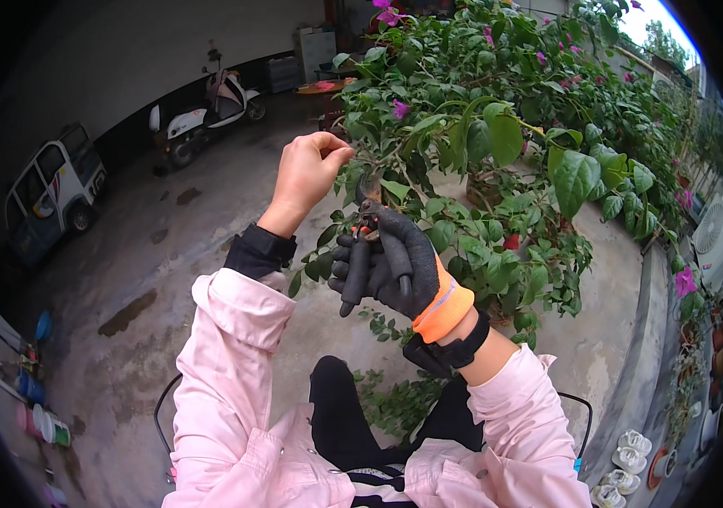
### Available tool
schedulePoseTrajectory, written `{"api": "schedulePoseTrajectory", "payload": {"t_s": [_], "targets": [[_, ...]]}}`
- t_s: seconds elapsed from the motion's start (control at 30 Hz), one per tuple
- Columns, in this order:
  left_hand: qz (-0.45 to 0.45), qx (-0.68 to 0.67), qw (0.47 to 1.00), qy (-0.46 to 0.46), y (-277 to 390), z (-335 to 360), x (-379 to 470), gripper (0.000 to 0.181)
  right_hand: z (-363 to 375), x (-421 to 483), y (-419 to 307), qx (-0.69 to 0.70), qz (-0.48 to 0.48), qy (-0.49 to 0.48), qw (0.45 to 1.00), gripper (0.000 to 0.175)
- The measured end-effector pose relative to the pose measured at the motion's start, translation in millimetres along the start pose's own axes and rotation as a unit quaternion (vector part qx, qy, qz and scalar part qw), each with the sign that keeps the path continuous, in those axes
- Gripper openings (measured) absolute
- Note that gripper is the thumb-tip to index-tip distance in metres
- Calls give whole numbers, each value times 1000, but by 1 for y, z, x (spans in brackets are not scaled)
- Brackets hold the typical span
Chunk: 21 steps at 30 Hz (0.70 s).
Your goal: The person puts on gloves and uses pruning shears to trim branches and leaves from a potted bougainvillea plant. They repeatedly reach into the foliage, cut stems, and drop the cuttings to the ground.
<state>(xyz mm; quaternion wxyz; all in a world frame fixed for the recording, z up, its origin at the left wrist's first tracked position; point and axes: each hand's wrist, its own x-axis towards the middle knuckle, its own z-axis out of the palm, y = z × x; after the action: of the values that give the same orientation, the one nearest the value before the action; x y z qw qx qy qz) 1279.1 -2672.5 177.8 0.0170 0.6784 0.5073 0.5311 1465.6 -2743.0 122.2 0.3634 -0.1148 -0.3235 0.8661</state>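
Observation:
My right hand (393,267), in a black-coated glove with an orange cuff, holds pruning shears (367,222). Their dark blades point up into the foliage of a bougainvillea (501,247), and the two black padded handles lie across my palm and fingers. Bare, my left hand (313,165) is raised just left of the blades at the edge of the leaves. Its thumb and forefinger are pinched together; whether a thin stem is between them I cannot tell. Magenta flowers (400,109) dot the plant. Leafy cuttings (399,400) are on the ground between my legs.
A scooter (205,117) and a small three-wheeled vehicle (56,184) are parked at the left on the concrete floor. An orange-topped table (320,87) stands behind. Buckets (50,427) are at lower left, white shoes (628,460) at lower right, and an outdoor air-conditioner unit (714,238) is at far right.

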Motion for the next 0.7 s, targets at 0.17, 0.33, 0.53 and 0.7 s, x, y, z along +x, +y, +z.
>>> {"api": "schedulePoseTrajectory", "payload": {"t_s": [0.17,0.33,0.53,0.7], "targets": [[42,23,999,-2,20,7,-6,13,-6,-6,-8,-9,-4,15,1000,52],[53,20,998,-8,33,8,-11,12,-8,-12,-10,-38,-35,18,999,53],[58,24,998,-9,42,7,-12,11,-8,-16,-13,-63,-29,42,997,52],[55,36,998,-21,43,7,-14,12,-13,-16,-11,-73,-37,40,996,51]]}}
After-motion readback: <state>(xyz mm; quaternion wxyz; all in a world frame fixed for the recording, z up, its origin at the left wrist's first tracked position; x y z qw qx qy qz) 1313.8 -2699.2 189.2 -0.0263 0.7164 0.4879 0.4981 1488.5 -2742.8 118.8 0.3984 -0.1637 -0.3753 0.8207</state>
